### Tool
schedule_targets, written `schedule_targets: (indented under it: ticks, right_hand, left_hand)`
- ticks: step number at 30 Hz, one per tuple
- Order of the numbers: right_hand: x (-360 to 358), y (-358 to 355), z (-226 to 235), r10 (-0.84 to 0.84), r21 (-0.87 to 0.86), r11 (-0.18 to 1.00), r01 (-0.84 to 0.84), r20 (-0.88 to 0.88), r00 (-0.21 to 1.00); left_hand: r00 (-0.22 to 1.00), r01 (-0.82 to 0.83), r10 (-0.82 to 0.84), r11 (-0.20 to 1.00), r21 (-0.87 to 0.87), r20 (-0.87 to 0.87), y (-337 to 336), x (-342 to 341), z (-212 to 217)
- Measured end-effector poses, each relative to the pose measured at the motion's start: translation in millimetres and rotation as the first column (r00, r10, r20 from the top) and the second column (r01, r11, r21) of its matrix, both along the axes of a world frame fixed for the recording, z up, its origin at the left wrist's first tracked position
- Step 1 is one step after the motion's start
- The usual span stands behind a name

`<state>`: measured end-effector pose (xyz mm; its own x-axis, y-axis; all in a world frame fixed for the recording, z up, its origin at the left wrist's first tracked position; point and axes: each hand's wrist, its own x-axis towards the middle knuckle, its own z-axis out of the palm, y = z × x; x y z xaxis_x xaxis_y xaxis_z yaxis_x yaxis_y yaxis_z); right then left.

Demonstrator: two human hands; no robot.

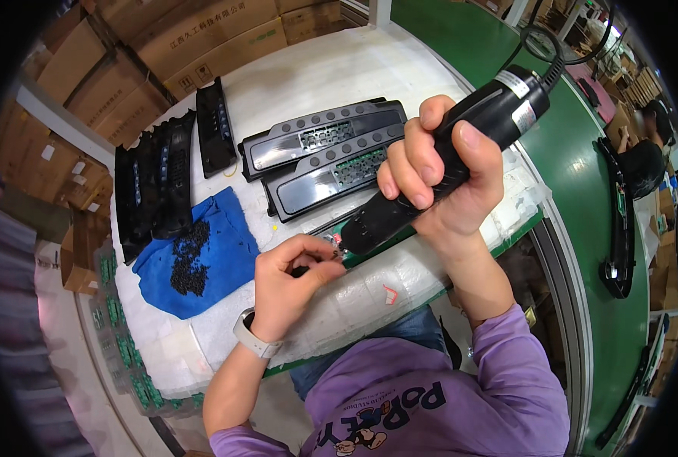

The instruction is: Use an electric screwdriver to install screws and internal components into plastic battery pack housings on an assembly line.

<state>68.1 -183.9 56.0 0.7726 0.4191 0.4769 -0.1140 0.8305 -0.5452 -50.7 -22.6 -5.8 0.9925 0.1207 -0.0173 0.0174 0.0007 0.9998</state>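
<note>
My right hand (461, 171) is wrapped round a black electric screwdriver (491, 110), which tilts down toward my left hand. Thumb and fingers of my left hand (289, 274) are pinched together right at the screwdriver's tip; whatever is between them is too small to make out. Beneath the tip, a green circuit board (388, 244) shows partly, mostly covered by the tool and my hands. Left of my left hand lies a blue cloth (236, 236) with a heap of small black screws (190, 263) on it.
Two black panels with round buttons (301, 186) lie beyond my hands. Several black housings (156, 179) stand at the table's left, another one (215, 129) behind. Cardboard boxes (209, 38) are stacked at the back. A person (644, 152) is at the far right, past a green surface (506, 145).
</note>
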Motion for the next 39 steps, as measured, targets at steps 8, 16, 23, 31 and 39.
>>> schedule_targets:
  ticks: [8, 16, 23, 31, 39]
  right_hand:
    - [5, -26, 11, -0.067, -0.437, 0.88, 0.185, 0.271, 0.96]
    - [-1, -19, 14, -0.069, -0.542, 0.818, 0.193, 0.241, 0.968]
    - [2, -19, 10, -0.075, -0.541, 0.815, 0.209, 0.26, 0.963]
    - [2, -12, 4, -0.006, -0.499, 0.854, 0.144, 0.268, 0.963]
    - [-3, -13, 9, -0.089, -0.457, 0.851, 0.258, 0.358, 0.929]
  left_hand:
    - [0.888, -0.36, 0.328, 0.06, 0.931, 0.322, 63, -2, 34]
    - [0.917, -0.112, 0.388, 0.037, 0.993, 0.089, 101, -7, 20]
    - [0.906, -0.255, 0.36, 0.045, 0.966, 0.222, 99, -3, 18]
    - [0.886, -0.348, 0.362, 0.106, 0.931, 0.29, 99, -3, 17]
    - [0.885, -0.32, 0.393, 0.121, 0.94, 0.25, 100, -3, 17]
